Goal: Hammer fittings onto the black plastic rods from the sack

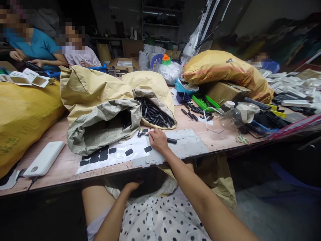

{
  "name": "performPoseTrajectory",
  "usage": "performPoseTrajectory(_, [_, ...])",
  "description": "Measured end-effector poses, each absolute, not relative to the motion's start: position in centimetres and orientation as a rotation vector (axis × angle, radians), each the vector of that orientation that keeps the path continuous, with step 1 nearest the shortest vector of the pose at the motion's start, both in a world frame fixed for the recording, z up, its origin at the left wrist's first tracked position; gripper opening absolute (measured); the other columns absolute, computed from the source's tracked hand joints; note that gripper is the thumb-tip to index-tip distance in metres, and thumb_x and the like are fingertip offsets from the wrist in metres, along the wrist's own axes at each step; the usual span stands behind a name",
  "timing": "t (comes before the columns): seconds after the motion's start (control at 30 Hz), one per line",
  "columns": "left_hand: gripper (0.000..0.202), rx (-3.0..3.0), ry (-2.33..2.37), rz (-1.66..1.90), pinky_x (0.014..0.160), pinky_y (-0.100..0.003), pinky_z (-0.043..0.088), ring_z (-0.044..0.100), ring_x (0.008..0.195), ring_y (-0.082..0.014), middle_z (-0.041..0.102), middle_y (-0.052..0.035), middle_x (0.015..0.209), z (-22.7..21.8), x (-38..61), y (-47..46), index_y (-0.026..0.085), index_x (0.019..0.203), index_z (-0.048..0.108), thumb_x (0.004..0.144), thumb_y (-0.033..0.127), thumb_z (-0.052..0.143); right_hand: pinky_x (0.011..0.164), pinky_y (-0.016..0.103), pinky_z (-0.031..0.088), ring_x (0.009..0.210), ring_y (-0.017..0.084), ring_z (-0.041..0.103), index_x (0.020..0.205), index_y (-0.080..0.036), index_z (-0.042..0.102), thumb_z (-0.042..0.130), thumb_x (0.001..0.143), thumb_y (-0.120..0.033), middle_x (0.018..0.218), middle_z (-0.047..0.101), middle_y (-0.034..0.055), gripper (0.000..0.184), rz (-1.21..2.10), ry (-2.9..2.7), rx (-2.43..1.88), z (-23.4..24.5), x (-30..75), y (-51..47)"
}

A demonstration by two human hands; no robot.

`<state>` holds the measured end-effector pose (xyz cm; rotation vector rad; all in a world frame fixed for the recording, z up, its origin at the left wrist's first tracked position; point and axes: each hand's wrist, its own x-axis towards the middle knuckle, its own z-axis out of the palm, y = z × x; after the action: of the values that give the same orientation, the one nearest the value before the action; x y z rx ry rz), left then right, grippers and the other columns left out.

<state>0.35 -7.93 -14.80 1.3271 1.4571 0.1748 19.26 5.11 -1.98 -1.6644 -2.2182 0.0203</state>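
My right hand (158,139) rests over the table's front part, its fingers closed round the shaft of a small hammer (172,141). The hammer lies sideways, its head to the left and its black grip sticking out to the right. Beneath it are a grey board (185,147) and a white sheet (105,162) bearing several black rounded pads (129,152). My left hand (134,186) is low, below the table edge near my lap; its fingers are lost in shadow. Just behind the hammer, an open paper sack (160,83) spills black pen-like parts (155,113).
Another open sack (100,127) stands left, with a yellow sack (27,124) and white power bank (44,159) beyond it. To the right are a green tray (205,102), a clear plastic jug (235,115) and scissors (242,139). Other people sit across the table.
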Motion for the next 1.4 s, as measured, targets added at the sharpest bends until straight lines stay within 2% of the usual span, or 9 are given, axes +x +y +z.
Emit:
performPoseTrajectory(0.17, [0.024,1.384,1.486,0.068,0.114,-0.046,0.042,0.062,0.124,-0.0348,0.075,-0.0118,0.118,-14.7,1.7,-8.0,0.02,0.102,0.076,0.081,0.029,0.067,0.089,0.035,0.043,0.103,0.026,0.052,0.117,-0.022,0.075,0.052,0.099,-0.024,0.108,0.064,0.0113,0.029,0.024,-2.215,-1.656,-1.9,19.2,5.1])
performPoseTrajectory(0.37, [0.032,1.446,0.97,0.002,0.084,-0.035,0.055,0.071,0.088,-0.0241,0.079,-0.0046,0.093,-6.4,0.7,-6.7,0.021,0.102,0.078,0.083,0.047,0.071,0.088,0.035,0.043,0.103,0.026,0.052,0.118,-0.021,0.074,0.053,0.099,-0.023,0.11,0.064,0.0119,0.029,0.021,-2.218,-1.681,-1.7,19.0,4.9])
performPoseTrajectory(0.47, [0.044,1.447,0.893,0.397,0.074,-0.03,0.055,0.068,0.077,-0.0187,0.078,-0.0041,0.087,-0.2,-0.7,-3.4,0.02,0.105,0.077,0.084,0.057,0.07,0.089,0.035,0.042,0.103,0.026,0.052,0.117,-0.02,0.074,0.052,0.099,-0.023,0.109,0.064,0.012,0.028,0.002,-2.225,-1.674,-1.7,19.1,4.8])
performPoseTrajectory(0.6, [0.032,1.467,1.43,1.163,0.076,-0.031,0.056,0.069,0.08,-0.0209,0.076,-0.0047,0.085,3.9,-2.8,3.4,0.018,0.094,0.077,0.082,0.047,0.069,0.088,0.035,0.042,0.102,0.026,0.052,0.114,-0.02,0.074,0.052,0.099,-0.023,0.107,0.064,0.0119,0.027,0.004,-2.229,-1.664,-1.9,19.1,4.8])
performPoseTrajectory(0.73, [0.018,1.366,2.168,1.167,0.086,-0.037,0.056,0.072,0.089,-0.0279,0.075,-0.0079,0.078,2.9,-3.6,9.8,0.018,0.079,0.075,0.083,0.028,0.061,0.087,0.035,0.043,0.102,0.026,0.052,0.114,-0.021,0.074,0.054,0.098,-0.023,0.108,0.064,0.0114,0.026,0.015,-2.208,-1.652,-2.0,19.1,4.9])
performPoseTrajectory(0.87, [0.014,1.353,2.386,0.853,0.086,-0.044,0.057,0.073,0.1,-0.0365,0.078,-0.0166,0.088,1.1,-3.3,12.8,0.019,0.081,0.078,0.079,0.029,0.068,0.088,0.035,0.043,0.102,0.026,0.052,0.114,-0.021,0.074,0.055,0.097,-0.023,0.108,0.064,0.0109,0.026,0.022,-2.209,-1.636,-2.0,19.2,5.0])
performPoseTrajectory(1.07, [0.024,1.429,2.377,0.633,0.085,-0.044,0.058,0.073,0.106,-0.0375,0.079,-0.0166,0.099,1.0,-4.2,13.3,0.022,0.091,0.079,0.071,0.034,0.08,0.087,0.034,0.044,0.1,0.025,0.052,0.113,-0.021,0.074,0.054,0.098,-0.023,0.106,0.064,0.0106,0.025,0.022,-2.199,-1.621,-2.1,19.3,5.0])
performPoseTrajectory(1.23, [0.021,1.548,2.382,0.739,0.085,-0.045,0.056,0.071,0.102,-0.0364,0.079,-0.0139,0.099,2.1,-5.6,10.3,0.022,0.093,0.078,0.08,0.037,0.072,0.087,0.035,0.044,0.1,0.026,0.052,0.112,-0.021,0.074,0.055,0.097,-0.024,0.106,0.064,0.0105,0.024,0.0,-2.189,-1.624,-2.3,19.2,5.2])
performPoseTrajectory(1.4, [0.023,2.04,1.786,0.928,0.087,-0.039,0.054,0.067,0.095,-0.0274,0.078,-0.0066,0.096,0.9,-4.7,4.4,0.024,0.096,0.078,0.084,0.04,0.068,0.09,0.036,0.043,0.104,0.026,0.052,0.113,-0.021,0.074,0.055,0.098,-0.025,0.108,0.064,0.011,0.025,-0.005,-2.201,-1.651,-2.1,19.2,5.1])
